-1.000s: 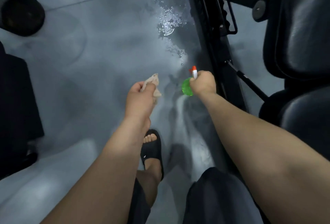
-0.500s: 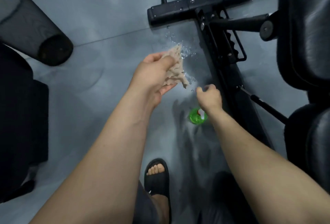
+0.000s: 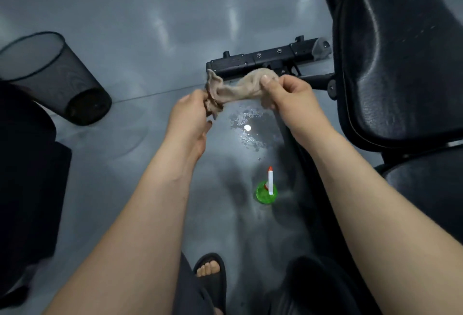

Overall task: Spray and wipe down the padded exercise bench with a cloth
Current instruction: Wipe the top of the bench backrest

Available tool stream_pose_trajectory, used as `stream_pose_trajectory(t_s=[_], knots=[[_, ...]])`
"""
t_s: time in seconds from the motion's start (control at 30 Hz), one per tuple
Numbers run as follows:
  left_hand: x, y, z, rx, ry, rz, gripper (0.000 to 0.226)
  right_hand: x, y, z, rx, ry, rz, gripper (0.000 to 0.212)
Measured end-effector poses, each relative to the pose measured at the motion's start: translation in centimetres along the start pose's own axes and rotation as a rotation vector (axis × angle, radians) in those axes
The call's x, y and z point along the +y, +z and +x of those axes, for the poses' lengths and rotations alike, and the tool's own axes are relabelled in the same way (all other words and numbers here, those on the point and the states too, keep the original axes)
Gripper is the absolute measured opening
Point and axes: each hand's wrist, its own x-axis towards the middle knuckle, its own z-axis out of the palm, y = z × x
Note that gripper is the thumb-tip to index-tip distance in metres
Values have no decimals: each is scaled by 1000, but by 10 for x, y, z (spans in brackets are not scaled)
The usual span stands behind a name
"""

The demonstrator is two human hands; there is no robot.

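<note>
Glossy grey floor carries a wet patch just beside the padded bench, whose black upholstery fills the right of the view. The cloth is held in the air beside the bench, in front of its foot bar, stretched between 2 hands. The left hand grips 1 bunched end; the right hand pinches the other end between thumb and fingers. The cloth appears light, limp and possibly damp; expect sagging, so gather it into 1 palm before wiping. The spray bottle stands on the floor near the bench, untouched. A mesh bin sits well apart from the bench.
</note>
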Motion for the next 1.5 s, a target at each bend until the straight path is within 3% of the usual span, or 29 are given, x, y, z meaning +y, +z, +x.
stream_pose_trajectory(t_s=[0.1,0.2,0.27,0.43,0.53,0.63,0.73,0.8,0.9,0.93,1.07,1.13,1.27,1.33,1.43,1.5], knots=[[3,-4,0,27,-20,-159,30,-10,-12,-4,52,27,-51,48],[2,1,-2,-15,-55,-198,23,-13,-16,-6,53,98,-119,34],[1,5,-2,-89,-83,-197,30,-11,-17,-6,46,122,-181,29],[0,6,-5,-154,100,-21,13,-12,-23,-9,2,165,60,28],[4,5,-8,-162,151,-63,22,-14,-26,-12,80,99,-167,22],[11,5,-12,-201,67,-226,20,-14,-22,-15,89,46,-316,15],[14,2,-16,-296,10,-304,20,-16,-10,-18,-112,47,-227,44],[13,-1,-16,-342,27,-262,22,-13,-1,-19,-302,74,-95,53],[13,-6,-15,-378,97,-100,22,-5,4,-22,-442,42,-31,18],[13,-6,-16,-347,131,-29,17,-3,3,-24,-435,31,-39,11],[9,-2,-16,-164,168,146,17,1,-5,-25,-356,27,55,21],[7,-1,-16,-123,132,126,34,0,-8,-24,-306,53,100,18],[3,1,-23,-366,228,265,55,-5,-18,-19,-269,78,230,34],[0,3,-25,-456,249,356,49,-12,-26,-16,-271,80,266,38],[3,9,-25,-409,329,447,12,-20,-43,-14,-232,56,113,23],[7,15,-29,-357,381,460,9,-23,-54,-16,-217,45,71,13]])
